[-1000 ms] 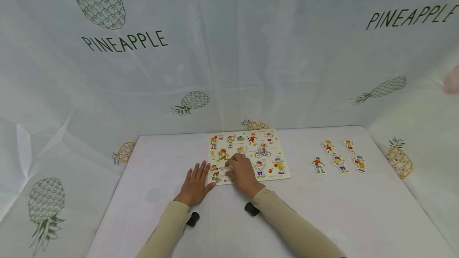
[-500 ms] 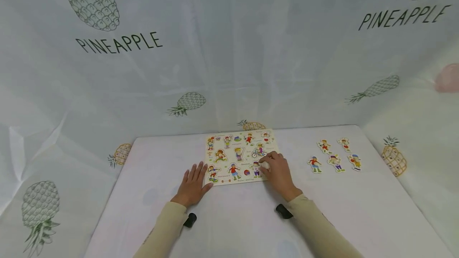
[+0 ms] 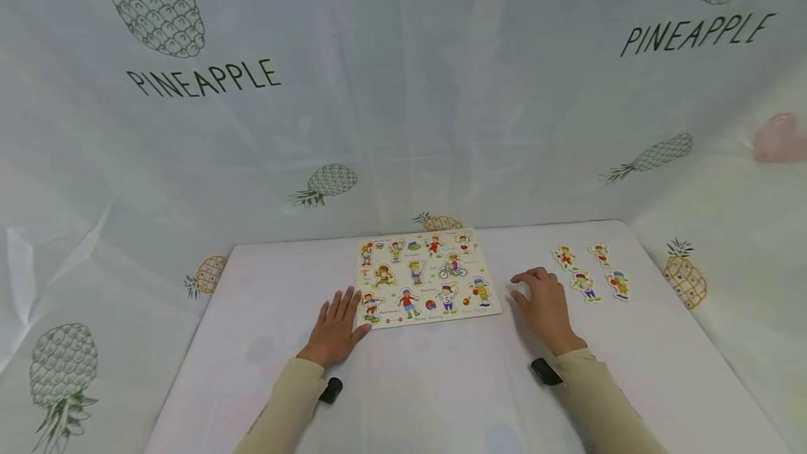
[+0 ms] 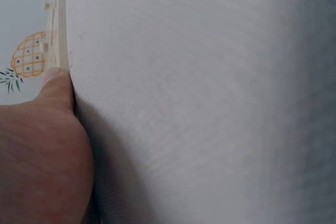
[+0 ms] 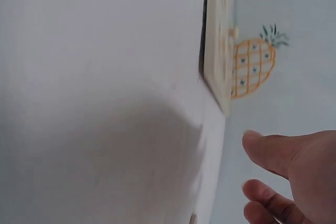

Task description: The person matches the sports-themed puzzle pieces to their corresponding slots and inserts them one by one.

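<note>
A pale puzzle board [image 3: 429,279] printed with children at sports lies at the middle back of the table. My left hand [image 3: 330,331] rests flat by its lower left corner, fingers spread; the thumb touches the board's edge in the left wrist view. My right hand [image 3: 542,307] is over the table to the right of the board, fingers loosely bent. In the right wrist view a gap shows between its thumb [image 5: 268,150] and fingers, with nothing in it. Several loose puzzle pieces lie beyond that hand, among them a purple-capped figure [image 3: 586,287]. The hand covers the spot beside them.
The white-covered table [image 3: 429,384] ends at the back against a pineapple-printed cloth [image 3: 403,90], which also hangs at both sides. Small knobs [image 5: 233,32] stand up from the board in the right wrist view.
My right hand has moved from the middle of the board, across its right part, to the table near the loose pieces. The red-and-blue loose piece is now out of sight. The left hand stays put.
</note>
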Demonstrator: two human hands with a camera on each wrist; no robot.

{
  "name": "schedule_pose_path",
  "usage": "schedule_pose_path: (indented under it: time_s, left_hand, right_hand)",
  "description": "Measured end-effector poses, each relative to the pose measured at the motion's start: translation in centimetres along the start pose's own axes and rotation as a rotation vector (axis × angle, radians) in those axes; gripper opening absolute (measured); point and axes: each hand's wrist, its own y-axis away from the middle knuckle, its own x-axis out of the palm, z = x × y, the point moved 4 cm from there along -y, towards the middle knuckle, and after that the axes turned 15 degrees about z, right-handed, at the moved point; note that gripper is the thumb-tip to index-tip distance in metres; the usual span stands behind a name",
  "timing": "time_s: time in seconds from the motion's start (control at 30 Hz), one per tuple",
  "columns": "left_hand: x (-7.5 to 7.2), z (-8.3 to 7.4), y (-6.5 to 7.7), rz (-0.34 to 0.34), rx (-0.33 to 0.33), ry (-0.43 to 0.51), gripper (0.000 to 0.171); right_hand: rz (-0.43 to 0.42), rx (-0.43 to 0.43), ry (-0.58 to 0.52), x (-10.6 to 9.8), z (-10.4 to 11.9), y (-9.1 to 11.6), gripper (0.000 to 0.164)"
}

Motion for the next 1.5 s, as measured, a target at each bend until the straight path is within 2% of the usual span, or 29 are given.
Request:
schedule_pose_path:
  time_s: [0.2,0.4,0.53,0.73,0.97,1.5]
  left_hand:
    - [0.3,0.4,-0.3,-0.011,0.012,0.008,0.079]
    - [0.7,0.9,-0.7,-0.022,0.009,-0.029,0.079]
    - [0.6,0.9,-0.6,-0.03,0.021,-0.017,0.079]
    - [0.3,0.6,-0.4,-0.041,0.03,-0.019,0.077]
    - [0.4,0.7,-0.6,-0.035,0.032,-0.017,0.078]
    - [0.7,0.8,-0.8,-0.027,0.024,-0.034,0.078]
  right_hand:
    - [0.007,0.037,0.041,-0.9,-2.5,0.3,0.026]
    - [-0.005,0.04,0.061,-1.6,-4.0,0.6,0.024]
    - [0.015,0.081,0.085,-1.9,-4.8,0.6,0.021]
    - [0.068,0.152,0.092,-2.2,-5.3,0.6,0.02]
    - [0.06,0.171,0.086,-2.2,-6.2,0.2,0.011]
    - [0.058,0.203,0.07,-1.7,-6.2,0.1,0.008]
